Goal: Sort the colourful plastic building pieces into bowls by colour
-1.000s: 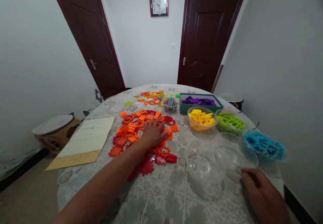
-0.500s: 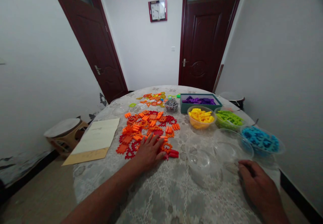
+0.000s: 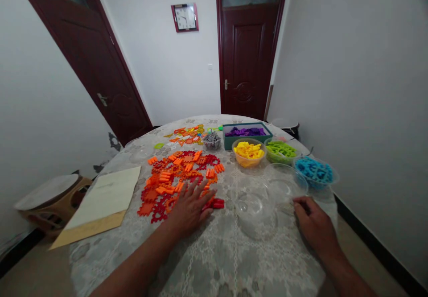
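Note:
My left hand [image 3: 190, 208] lies palm down with its fingers spread over the near right part of a pile of orange and red plastic building pieces [image 3: 180, 170]. Red tube-like pieces [image 3: 218, 204] stick out beside its thumb. To the right, my right hand [image 3: 316, 221] rests low over the table with its fingers curled; whatever may be inside them is hidden. Its fingertips are close to the near edge of a clear plastic bowl [image 3: 286, 185]. Another clear round container [image 3: 256, 212] stands between my hands.
Bowls of yellow pieces [image 3: 248, 152], green pieces [image 3: 281, 150] and blue pieces [image 3: 314, 171] stand at the right. Behind are a box of purple pieces [image 3: 231, 143], a tub of grey pieces [image 3: 211, 141] and mixed pieces [image 3: 189, 135]. Paper [image 3: 103, 196] overhangs the table's left edge.
The view has turned right, so the table and everything on it sit further left. My left hand's fingers are spread a little wider over the pieces. The right hand stays curled near the clear bowl.

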`<state>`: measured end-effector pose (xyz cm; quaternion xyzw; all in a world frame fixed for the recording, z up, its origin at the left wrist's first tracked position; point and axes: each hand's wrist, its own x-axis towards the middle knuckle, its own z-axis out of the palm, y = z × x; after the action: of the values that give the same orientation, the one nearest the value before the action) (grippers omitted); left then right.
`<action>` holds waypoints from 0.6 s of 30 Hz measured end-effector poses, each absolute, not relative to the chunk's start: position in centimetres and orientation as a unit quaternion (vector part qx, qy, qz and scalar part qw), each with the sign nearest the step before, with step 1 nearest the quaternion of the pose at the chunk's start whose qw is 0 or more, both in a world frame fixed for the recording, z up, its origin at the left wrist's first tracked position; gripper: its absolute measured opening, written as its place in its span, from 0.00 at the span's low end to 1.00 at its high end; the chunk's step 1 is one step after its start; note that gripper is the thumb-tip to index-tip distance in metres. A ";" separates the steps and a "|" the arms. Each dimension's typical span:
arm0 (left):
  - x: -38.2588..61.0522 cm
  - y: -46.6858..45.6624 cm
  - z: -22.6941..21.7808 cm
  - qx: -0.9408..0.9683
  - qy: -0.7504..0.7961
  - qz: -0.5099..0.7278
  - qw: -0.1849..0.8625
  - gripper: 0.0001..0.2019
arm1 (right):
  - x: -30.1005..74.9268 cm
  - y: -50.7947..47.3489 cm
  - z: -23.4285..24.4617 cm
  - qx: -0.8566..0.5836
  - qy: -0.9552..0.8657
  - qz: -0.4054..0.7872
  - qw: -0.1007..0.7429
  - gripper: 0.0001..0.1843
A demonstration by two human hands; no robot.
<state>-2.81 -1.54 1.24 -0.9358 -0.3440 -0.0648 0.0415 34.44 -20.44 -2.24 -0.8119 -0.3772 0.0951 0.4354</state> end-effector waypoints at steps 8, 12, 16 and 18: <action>-1.4 -1.0 0.4 -0.935 -0.348 -0.056 0.018 0.26 | 33.9 -20.3 -1.5 -0.799 -0.375 0.112 0.457 0.25; -1.3 -0.5 0.8 -0.942 -0.323 -0.081 0.033 0.22 | 33.7 -20.2 -1.4 -0.796 -0.384 0.124 0.452 0.24; 1.1 1.2 2.4 -0.938 -0.317 -0.140 0.013 0.19 | 33.5 -20.3 -1.3 -0.795 -0.393 0.124 0.446 0.22; 3.3 2.6 3.5 -0.934 -0.312 -0.175 -0.003 0.18 | 33.6 -20.3 -1.4 -0.793 -0.396 0.123 0.446 0.22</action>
<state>3.30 2.61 3.48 -0.9339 -0.3120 -0.1748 -0.0026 33.56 -20.32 -1.38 -0.7931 -0.3961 0.1229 0.4461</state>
